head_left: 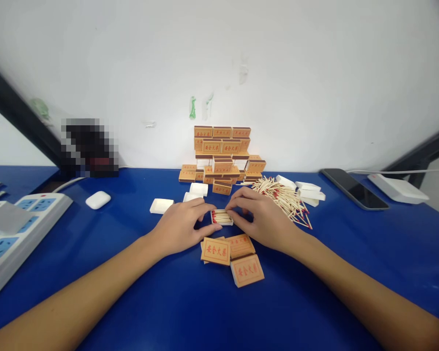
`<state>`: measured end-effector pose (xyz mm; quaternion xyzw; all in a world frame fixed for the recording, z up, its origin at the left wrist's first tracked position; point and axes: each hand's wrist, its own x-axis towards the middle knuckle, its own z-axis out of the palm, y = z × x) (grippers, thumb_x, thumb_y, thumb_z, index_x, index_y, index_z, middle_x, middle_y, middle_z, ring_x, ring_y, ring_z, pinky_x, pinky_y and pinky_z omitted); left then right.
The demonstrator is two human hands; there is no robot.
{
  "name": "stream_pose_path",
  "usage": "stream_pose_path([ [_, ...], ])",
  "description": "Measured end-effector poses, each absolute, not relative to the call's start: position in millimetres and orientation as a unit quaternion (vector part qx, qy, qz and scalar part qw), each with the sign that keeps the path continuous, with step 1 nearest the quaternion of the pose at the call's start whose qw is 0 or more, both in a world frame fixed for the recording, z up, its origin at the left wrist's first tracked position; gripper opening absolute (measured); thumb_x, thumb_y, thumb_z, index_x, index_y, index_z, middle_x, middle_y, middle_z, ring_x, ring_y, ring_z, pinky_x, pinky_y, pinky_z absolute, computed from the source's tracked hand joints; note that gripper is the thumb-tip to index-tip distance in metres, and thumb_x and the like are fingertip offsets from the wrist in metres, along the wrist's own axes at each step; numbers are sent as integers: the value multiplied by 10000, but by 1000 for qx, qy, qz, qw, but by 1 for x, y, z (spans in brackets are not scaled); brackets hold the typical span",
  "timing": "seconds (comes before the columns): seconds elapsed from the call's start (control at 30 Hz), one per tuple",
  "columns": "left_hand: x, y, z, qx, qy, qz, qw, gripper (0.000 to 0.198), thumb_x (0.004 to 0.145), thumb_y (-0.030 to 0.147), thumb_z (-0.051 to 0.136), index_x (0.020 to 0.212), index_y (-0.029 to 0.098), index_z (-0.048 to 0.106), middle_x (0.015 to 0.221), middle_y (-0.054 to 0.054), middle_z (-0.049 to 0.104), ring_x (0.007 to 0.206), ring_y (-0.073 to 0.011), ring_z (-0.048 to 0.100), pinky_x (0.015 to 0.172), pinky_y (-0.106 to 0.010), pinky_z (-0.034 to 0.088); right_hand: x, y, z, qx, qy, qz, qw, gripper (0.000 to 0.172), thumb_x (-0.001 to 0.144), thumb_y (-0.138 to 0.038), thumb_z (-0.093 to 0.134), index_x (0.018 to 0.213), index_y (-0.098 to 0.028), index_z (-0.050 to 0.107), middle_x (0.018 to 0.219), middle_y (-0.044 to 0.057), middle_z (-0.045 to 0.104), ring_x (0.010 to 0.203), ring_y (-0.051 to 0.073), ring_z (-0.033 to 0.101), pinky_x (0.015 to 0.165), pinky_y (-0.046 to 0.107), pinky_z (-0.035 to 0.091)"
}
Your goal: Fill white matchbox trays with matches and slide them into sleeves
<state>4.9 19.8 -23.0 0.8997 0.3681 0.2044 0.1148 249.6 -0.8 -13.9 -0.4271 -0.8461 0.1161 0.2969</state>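
Note:
A small white matchbox tray (223,224) filled with red-headed matches (221,216) sits between my hands. My left hand (185,222) grips its left end, thumb along the near side and index finger at the far corner. My right hand (261,214) is closed at the tray's right end, fingertips pinching at the plain ends of the matches. Just in front lie several orange matchbox sleeves (215,250) with red characters. Behind my right hand spreads a loose pile of matches (278,195), partly hidden by the hand.
Orange matchboxes (222,146) are stacked against the white wall. Empty white trays (162,205) lie left of centre, with more trays (309,187) beside the match pile. A phone (353,189) and white box (398,188) are at right; a white case (98,200) and power strip (29,229) at left.

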Motion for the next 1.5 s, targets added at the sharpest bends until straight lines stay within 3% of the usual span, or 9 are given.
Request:
stream_pose_path([
  [0.13,5,21,-21,897,369,210,127,342,989,489,671,1213,235,722,859,-8,645,700,-153,591,618,-284,416,253,-3,-9,-418,-856,138,271,176,1006,-262,605,1134,-211,713,1107,81,657,898,184,630,788,339,514],
  [0.23,4,22,-20,887,376,221,149,339,993,497,663,1216,250,727,823,6,616,669,-142,567,608,-281,408,257,-2,-7,-420,-855,173,249,318,937,-303,721,1242,-222,683,1077,61,660,853,175,608,754,326,501],
  [0.5,-5,24,-11,903,360,222,76,510,976,533,681,1392,240,649,900,-12,655,764,-171,627,680,-306,471,262,5,-9,-456,-834,196,240,260,909,-284,741,1163,-233,721,897,4,615,735,146,554,664,295,436],
  [0.7,-37,48,19,869,418,263,-39,417,966,521,666,1258,229,727,897,-27,676,767,-178,619,694,-305,458,268,7,-8,-483,-819,188,246,220,914,-364,731,1093,-237,730,830,-5,625,693,151,550,644,306,425],
  [0.9,-64,72,23,859,474,194,-5,501,928,623,660,1178,199,753,1011,-74,718,782,-197,639,729,-324,488,275,10,-8,-469,-833,145,255,212,924,-323,704,1109,-222,717,855,8,645,686,150,538,647,307,407],
  [1.0,-67,76,16,848,490,198,23,462,969,577,620,1167,183,759,993,-84,728,808,-208,655,756,-339,509,280,11,-7,-460,-844,111,252,220,931,-312,690,1124,-207,711,873,20,663,710,161,545,651,309,390],
  [1.13,-61,78,6,847,481,223,33,427,1021,487,553,1238,160,720,1133,-120,750,1003,-259,682,915,-416,542,287,15,-5,-466,-844,91,248,232,931,-318,686,1128,-200,722,822,15,655,709,171,549,647,310,375],
  [1.33,-47,85,-5,876,433,211,43,522,1081,412,409,1505,136,538,1525,-163,590,1407,-301,540,1197,-522,407,293,20,-6,-480,-834,92,258,225,915,-297,698,1102,-176,726,749,12,644,685,177,555,646,314,370],
  [1.5,-49,84,-4,874,443,201,15,516,1065,433,434,1473,153,580,1425,-149,649,1344,-311,566,1171,-527,429,294,22,-9,-476,-833,88,268,235,910,-305,704,1108,-181,725,790,35,671,693,184,572,647,321,389],
])
